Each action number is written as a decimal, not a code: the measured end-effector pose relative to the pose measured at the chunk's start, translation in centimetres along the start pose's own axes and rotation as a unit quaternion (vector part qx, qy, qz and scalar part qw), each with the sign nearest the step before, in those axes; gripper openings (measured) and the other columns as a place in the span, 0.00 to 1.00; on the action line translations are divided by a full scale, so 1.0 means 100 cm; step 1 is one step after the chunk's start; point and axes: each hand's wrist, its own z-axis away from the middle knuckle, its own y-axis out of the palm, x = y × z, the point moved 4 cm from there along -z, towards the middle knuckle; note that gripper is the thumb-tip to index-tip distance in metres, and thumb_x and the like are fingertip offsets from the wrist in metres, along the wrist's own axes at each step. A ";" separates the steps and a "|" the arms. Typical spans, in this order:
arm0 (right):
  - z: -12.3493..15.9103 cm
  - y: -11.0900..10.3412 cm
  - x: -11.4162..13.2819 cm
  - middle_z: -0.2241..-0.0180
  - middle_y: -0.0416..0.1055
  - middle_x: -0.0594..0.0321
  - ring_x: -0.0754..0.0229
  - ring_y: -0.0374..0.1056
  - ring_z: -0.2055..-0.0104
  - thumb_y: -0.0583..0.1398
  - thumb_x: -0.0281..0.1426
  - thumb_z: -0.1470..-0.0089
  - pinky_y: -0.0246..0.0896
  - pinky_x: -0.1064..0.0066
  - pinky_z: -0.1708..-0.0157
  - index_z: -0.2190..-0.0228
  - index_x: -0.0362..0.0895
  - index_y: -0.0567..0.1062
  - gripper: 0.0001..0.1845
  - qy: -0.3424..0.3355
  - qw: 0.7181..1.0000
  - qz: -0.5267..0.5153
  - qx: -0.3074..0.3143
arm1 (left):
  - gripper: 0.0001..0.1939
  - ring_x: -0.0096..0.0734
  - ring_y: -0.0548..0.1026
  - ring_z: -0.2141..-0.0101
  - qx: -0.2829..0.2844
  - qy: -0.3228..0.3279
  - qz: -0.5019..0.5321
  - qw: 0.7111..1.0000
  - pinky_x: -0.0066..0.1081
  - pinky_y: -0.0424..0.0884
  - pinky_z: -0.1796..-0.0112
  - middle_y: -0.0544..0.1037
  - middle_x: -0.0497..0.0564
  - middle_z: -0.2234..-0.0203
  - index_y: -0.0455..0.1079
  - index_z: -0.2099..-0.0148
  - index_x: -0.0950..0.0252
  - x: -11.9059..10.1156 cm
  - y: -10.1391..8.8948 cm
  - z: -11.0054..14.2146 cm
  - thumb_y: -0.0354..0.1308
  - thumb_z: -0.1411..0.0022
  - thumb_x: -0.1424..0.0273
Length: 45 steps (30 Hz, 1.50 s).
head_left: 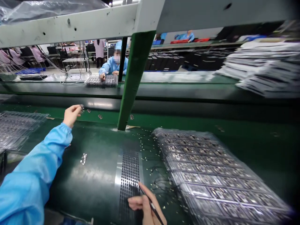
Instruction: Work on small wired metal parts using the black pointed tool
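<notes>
Pinching a small metallic part (82, 108) between thumb and fingers, the left hand (71, 115) is at the far left of the worktop (100, 197). The right hand (150, 204) is at the near side, closed around a slim dark tool (156, 212); the index finger extends along its shaft. The tool's long axis runs from the near right toward the far left, its tip at the right side of the perforated-looking black strip (130, 170). Contact between tip and strip cannot be confirmed.

The strip's long axis runs roughly near to far. The right hand is the nearer hand to it; the pinched part is well apart, beyond the strip and to its left. A loose small board (83, 158) lies flat between the left hand and the strip, tilted slightly off the near-to-far line. Filled clear trays (206, 168) are positioned right of the strip.
</notes>
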 end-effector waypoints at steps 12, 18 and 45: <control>0.003 0.009 0.008 0.66 0.76 0.56 0.56 0.73 0.68 0.63 0.39 0.52 0.71 0.62 0.62 0.57 0.44 0.67 0.21 0.007 0.995 -0.023 0.092 | 0.11 0.22 0.70 0.77 0.543 -0.069 0.255 0.797 0.24 0.67 0.72 0.72 0.45 0.80 0.66 0.67 0.69 -0.036 0.074 0.245 0.62 0.50 0.68; 0.008 0.012 0.005 0.72 0.73 0.63 0.59 0.72 0.70 0.64 0.34 0.53 0.69 0.70 0.68 0.66 0.45 0.67 0.13 -0.021 0.997 -0.005 0.077 | 0.06 0.21 0.66 0.76 0.524 0.025 0.196 0.828 0.22 0.64 0.73 0.70 0.45 0.77 0.69 0.69 0.68 -0.033 0.082 0.251 0.59 0.47 0.70; 0.003 0.014 0.005 0.72 0.71 0.62 0.59 0.71 0.70 0.62 0.33 0.50 0.69 0.70 0.68 0.69 0.45 0.66 0.09 -0.060 0.991 0.046 0.109 | 0.05 0.23 0.72 0.76 0.435 0.171 0.177 0.866 0.21 0.67 0.72 0.77 0.49 0.73 0.75 0.67 0.67 -0.035 0.076 0.251 0.58 0.44 0.72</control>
